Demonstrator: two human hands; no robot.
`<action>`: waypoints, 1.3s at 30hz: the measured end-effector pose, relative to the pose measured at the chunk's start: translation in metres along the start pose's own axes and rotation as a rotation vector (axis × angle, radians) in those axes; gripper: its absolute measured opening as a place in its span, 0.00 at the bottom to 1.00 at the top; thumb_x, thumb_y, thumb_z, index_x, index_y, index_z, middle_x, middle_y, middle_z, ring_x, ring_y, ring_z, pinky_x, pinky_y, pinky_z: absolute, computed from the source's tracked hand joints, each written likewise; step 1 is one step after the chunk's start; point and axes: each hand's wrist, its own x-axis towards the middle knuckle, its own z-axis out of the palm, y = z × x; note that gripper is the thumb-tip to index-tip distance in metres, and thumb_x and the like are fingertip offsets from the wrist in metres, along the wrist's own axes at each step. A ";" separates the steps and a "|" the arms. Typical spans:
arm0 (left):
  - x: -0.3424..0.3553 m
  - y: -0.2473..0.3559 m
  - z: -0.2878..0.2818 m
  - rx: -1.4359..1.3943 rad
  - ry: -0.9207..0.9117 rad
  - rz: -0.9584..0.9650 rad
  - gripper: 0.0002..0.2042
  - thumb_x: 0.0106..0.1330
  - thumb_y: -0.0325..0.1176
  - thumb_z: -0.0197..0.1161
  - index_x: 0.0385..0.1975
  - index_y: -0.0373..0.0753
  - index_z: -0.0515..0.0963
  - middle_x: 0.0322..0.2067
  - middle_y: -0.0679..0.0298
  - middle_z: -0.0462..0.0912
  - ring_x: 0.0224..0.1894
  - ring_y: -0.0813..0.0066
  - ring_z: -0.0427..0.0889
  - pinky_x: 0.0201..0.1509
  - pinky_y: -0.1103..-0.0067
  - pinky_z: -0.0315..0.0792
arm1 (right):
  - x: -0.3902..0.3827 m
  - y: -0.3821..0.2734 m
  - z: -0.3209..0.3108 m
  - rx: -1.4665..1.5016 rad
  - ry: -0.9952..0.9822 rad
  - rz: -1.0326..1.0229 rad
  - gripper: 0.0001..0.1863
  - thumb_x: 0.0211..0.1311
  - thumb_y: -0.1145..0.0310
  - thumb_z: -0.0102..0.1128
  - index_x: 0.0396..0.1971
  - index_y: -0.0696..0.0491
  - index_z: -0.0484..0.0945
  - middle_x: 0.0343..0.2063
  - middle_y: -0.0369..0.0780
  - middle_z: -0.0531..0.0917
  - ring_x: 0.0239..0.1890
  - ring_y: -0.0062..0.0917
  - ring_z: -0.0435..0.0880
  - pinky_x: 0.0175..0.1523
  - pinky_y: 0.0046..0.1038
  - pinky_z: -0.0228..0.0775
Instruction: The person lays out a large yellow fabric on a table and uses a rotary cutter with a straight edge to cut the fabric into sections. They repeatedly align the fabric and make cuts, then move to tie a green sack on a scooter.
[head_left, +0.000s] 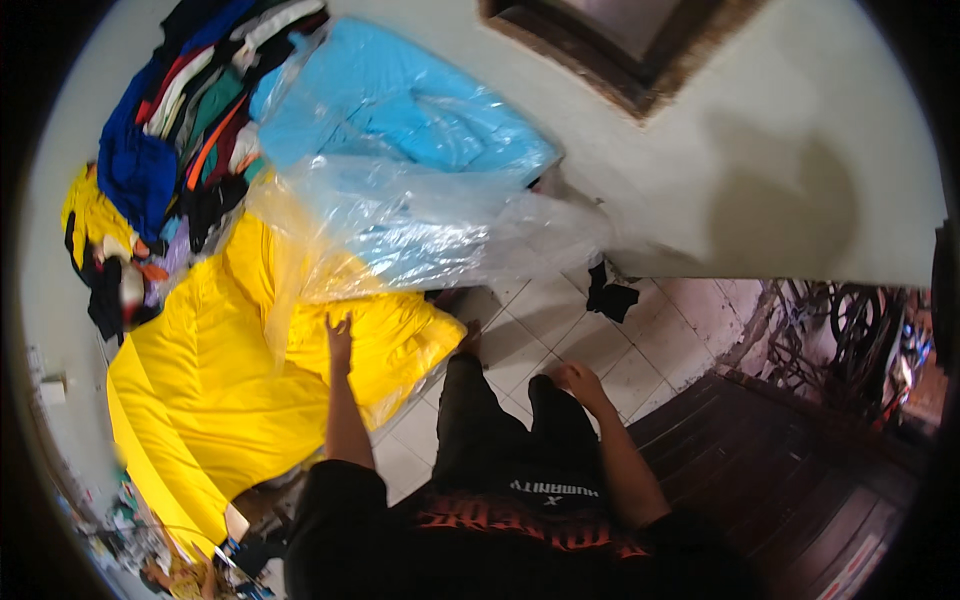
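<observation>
My left hand (pixel 341 340) is over a big piece of bright yellow fabric (pixel 190 370), its fingers apart and nothing visible in them. A sheet of clear plastic (pixel 400 225) lies crumpled over the far side of the yellow fabric. Behind it, against the wall, rests a light blue bundle (pixel 390 100) wrapped in clear plastic. My right hand (pixel 578 380) hangs beside my right knee, slightly blurred. Its fingers are partly hidden, and I cannot make out anything in them.
A tall heap of mixed clothes (pixel 200 120) stands at the far left. A small black cloth (pixel 610 297) lies on the tiled floor (pixel 520 335). To the right are a dark wooden door (pixel 770 460) and tangled dark cables (pixel 850 330). Another person (pixel 190 575) sits at the lower left.
</observation>
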 end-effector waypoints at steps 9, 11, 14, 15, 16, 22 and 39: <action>0.035 0.178 0.290 -0.381 0.186 -0.061 0.60 0.53 0.55 0.79 0.76 0.50 0.39 0.61 0.45 0.73 0.63 0.53 0.72 0.60 0.51 0.70 | -0.281 0.251 -0.159 0.663 0.500 0.599 0.16 0.73 0.63 0.52 0.55 0.49 0.77 0.33 0.38 0.83 0.29 0.24 0.84 0.32 0.28 0.77; 0.058 0.169 0.288 -0.281 0.295 0.005 0.45 0.57 0.47 0.75 0.72 0.42 0.56 0.49 0.46 0.82 0.49 0.50 0.81 0.52 0.56 0.75 | -0.310 0.245 -0.186 0.333 0.466 0.890 0.14 0.73 0.59 0.54 0.52 0.49 0.77 0.32 0.39 0.82 0.29 0.25 0.84 0.29 0.26 0.77; 0.075 0.073 0.314 0.344 0.223 0.543 0.29 0.61 0.37 0.64 0.63 0.36 0.71 0.42 0.44 0.83 0.41 0.43 0.82 0.49 0.57 0.75 | -0.454 0.293 -0.128 0.664 0.543 0.719 0.16 0.72 0.54 0.55 0.48 0.50 0.76 0.33 0.42 0.83 0.30 0.29 0.87 0.27 0.30 0.79; 0.075 0.041 0.306 0.712 0.103 0.825 0.26 0.61 0.33 0.60 0.61 0.35 0.74 0.43 0.42 0.82 0.44 0.40 0.81 0.51 0.56 0.75 | -0.460 0.301 -0.125 1.011 0.338 0.826 0.18 0.71 0.53 0.56 0.50 0.50 0.76 0.35 0.45 0.85 0.33 0.34 0.89 0.31 0.36 0.82; 0.022 0.047 0.318 0.742 -0.024 0.655 0.22 0.62 0.31 0.57 0.56 0.33 0.78 0.50 0.36 0.79 0.53 0.37 0.78 0.58 0.55 0.74 | -0.404 0.293 -0.112 0.754 0.293 1.037 0.19 0.72 0.54 0.56 0.54 0.51 0.76 0.39 0.48 0.85 0.35 0.37 0.89 0.36 0.41 0.84; -0.136 -0.134 0.188 1.531 -0.461 0.605 0.14 0.62 0.36 0.56 0.32 0.34 0.86 0.36 0.47 0.87 0.43 0.49 0.86 0.54 0.58 0.77 | -0.327 0.289 -0.028 0.592 0.102 0.776 0.25 0.74 0.63 0.55 0.66 0.58 0.72 0.53 0.50 0.83 0.52 0.39 0.83 0.55 0.40 0.75; -0.363 -0.050 0.303 1.522 -0.719 0.565 0.10 0.62 0.38 0.65 0.33 0.37 0.82 0.37 0.49 0.86 0.40 0.48 0.85 0.43 0.57 0.77 | -0.319 0.407 -0.246 1.033 0.839 0.520 0.14 0.73 0.66 0.50 0.53 0.51 0.78 0.35 0.38 0.84 0.30 0.23 0.83 0.34 0.27 0.76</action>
